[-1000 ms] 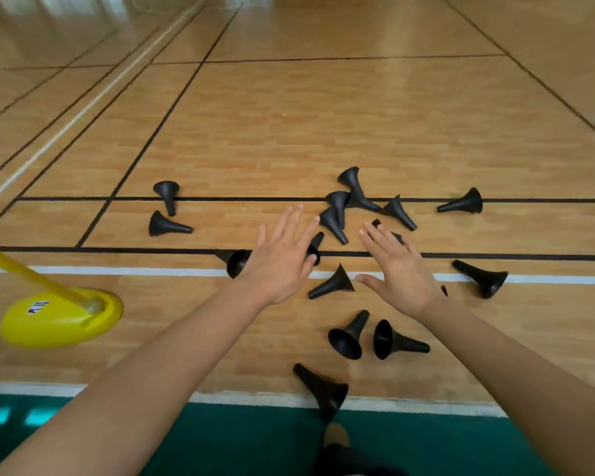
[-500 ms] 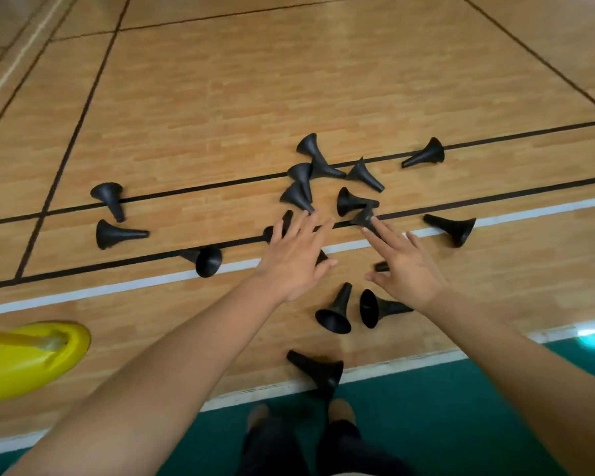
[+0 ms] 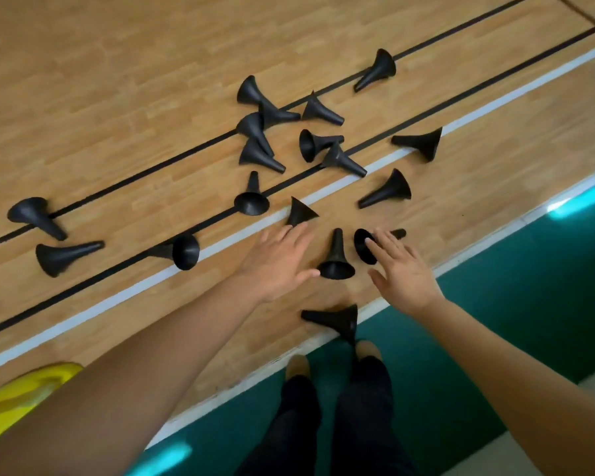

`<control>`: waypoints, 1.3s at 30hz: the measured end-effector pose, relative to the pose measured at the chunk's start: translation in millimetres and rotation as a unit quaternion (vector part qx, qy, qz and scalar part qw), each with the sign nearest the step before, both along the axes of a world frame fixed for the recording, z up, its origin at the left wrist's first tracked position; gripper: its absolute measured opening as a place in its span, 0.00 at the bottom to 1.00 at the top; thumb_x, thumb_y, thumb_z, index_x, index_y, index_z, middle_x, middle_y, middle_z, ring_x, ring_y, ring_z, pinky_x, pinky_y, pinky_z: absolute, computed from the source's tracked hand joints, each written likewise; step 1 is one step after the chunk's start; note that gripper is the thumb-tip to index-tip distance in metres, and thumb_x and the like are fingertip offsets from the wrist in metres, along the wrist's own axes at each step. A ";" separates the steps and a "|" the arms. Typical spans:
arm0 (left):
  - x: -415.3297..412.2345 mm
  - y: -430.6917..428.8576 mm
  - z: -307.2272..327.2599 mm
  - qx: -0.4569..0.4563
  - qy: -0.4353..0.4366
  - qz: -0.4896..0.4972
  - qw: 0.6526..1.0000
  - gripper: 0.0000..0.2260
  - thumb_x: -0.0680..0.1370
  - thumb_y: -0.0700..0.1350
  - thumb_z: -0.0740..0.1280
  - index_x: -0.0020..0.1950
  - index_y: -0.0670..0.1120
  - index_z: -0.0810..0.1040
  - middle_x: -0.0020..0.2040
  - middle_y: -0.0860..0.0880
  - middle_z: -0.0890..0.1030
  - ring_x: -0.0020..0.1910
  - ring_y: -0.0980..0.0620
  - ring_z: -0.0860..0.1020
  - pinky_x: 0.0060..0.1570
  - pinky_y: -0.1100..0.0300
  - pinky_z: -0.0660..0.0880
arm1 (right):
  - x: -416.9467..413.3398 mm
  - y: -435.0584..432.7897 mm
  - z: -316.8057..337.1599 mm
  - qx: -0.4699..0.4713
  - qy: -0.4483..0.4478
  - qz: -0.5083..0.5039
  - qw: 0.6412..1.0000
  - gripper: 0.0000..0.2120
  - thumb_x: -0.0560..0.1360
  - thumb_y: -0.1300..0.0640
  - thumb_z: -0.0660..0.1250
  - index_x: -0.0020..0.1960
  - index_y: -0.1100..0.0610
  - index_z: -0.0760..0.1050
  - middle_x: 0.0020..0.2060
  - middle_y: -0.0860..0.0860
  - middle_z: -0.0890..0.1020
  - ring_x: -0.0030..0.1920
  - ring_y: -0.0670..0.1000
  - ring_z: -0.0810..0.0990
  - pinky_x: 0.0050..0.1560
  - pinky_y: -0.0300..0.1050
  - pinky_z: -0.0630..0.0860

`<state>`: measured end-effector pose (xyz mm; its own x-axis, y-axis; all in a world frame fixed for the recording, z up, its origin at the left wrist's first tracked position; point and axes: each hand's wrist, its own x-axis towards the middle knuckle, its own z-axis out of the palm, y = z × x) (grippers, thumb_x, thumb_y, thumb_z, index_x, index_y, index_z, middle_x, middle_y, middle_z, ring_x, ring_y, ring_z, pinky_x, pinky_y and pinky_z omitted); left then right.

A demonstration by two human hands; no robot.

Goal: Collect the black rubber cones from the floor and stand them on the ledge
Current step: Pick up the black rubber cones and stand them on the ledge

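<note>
Left hand [image 3: 279,259] hovered mid-frame, fingers spread, holding nothing! Right hand [image 3: 404,273], splayed and empty too, had fingertips over one black cone [image 3: 362,252]; other cones [image 3: 387,192] lay tipped across the wooden floor [image 3: 117,97] above.

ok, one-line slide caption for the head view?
Head view: left hand and right hand, both open, reach toward black rubber cones scattered on the wooden floor.

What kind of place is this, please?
Most likely an indoor sports hall: a varnished wooden floor, painted black and white court lines across it, a green border strip, and a yellow base at one side.
</note>
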<state>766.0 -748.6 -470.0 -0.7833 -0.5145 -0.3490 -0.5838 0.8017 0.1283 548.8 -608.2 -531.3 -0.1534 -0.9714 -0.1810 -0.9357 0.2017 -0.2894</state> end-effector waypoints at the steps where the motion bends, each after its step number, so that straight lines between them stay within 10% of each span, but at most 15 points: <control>1: 6.1 1.0 -13.1 0.020 -0.012 -0.007 1.000 0.31 0.79 0.62 0.54 0.78 0.49 0.52 0.79 0.48 0.52 0.76 0.46 0.55 0.73 0.45 0.56 | 8.7 8.3 -11.9 0.017 -0.013 -0.009 1.000 0.27 0.80 0.51 0.60 0.77 0.55 0.58 0.77 0.53 0.55 0.77 0.52 0.53 0.74 0.53 0.55; 16: 19.5 14.8 -199.5 0.157 -0.020 0.139 0.978 0.26 0.82 0.56 0.53 0.77 0.48 0.55 0.78 0.48 0.55 0.74 0.47 0.59 0.71 0.50 0.61 | 21.8 46.6 -162.6 0.146 -0.079 -0.144 0.976 0.25 0.81 0.52 0.58 0.77 0.54 0.58 0.77 0.55 0.58 0.75 0.57 0.57 0.73 0.52 0.57; 25: 12.8 38.9 -395.3 0.316 0.007 0.372 0.873 0.23 0.83 0.51 0.54 0.78 0.51 0.56 0.78 0.51 0.56 0.74 0.49 0.62 0.72 0.51 0.61 | 16.6 76.3 -335.1 0.292 -0.157 -0.277 0.902 0.24 0.82 0.50 0.55 0.76 0.53 0.59 0.77 0.53 0.57 0.72 0.61 0.64 0.65 0.53 0.68; 28: 24.7 46.6 -466.5 0.346 -0.072 0.429 0.831 0.25 0.82 0.48 0.56 0.78 0.49 0.54 0.76 0.48 0.61 0.68 0.46 0.69 0.61 0.57 0.69 | 15.7 85.3 -397.6 0.329 -0.234 -0.316 0.859 0.21 0.80 0.62 0.53 0.72 0.54 0.69 0.73 0.55 0.67 0.63 0.59 0.74 0.49 0.42 0.76; 31: 35.2 51.5 -523.1 0.383 -0.136 0.485 0.774 0.25 0.82 0.45 0.58 0.78 0.46 0.55 0.72 0.44 0.66 0.50 0.46 0.75 0.42 0.59 0.72 | 15.7 86.6 -448.0 0.333 -0.300 -0.415 0.792 0.22 0.78 0.63 0.55 0.70 0.53 0.71 0.45 0.55 0.78 0.32 0.52 0.73 0.23 0.32 0.67; 35: 31.7 59.8 -591.6 0.437 -0.077 0.557 0.702 0.26 0.80 0.46 0.61 0.77 0.48 0.58 0.75 0.46 0.62 0.69 0.45 0.66 0.60 0.53 0.66 | 18.4 79.2 -512.7 0.271 -0.324 -0.492 0.761 0.18 0.79 0.54 0.58 0.63 0.63 0.76 0.57 0.63 0.79 0.49 0.62 0.78 0.49 0.50 0.75; 39: 13.7 67.7 -644.3 0.471 0.000 0.613 0.634 0.29 0.79 0.45 0.60 0.78 0.48 0.53 0.78 0.47 0.56 0.75 0.47 0.59 0.71 0.47 0.60 | 20.2 65.6 -567.7 0.178 -0.381 -0.584 0.694 0.21 0.77 0.49 0.57 0.53 0.66 0.78 0.54 0.63 0.81 0.56 0.62 0.78 0.56 0.54 0.73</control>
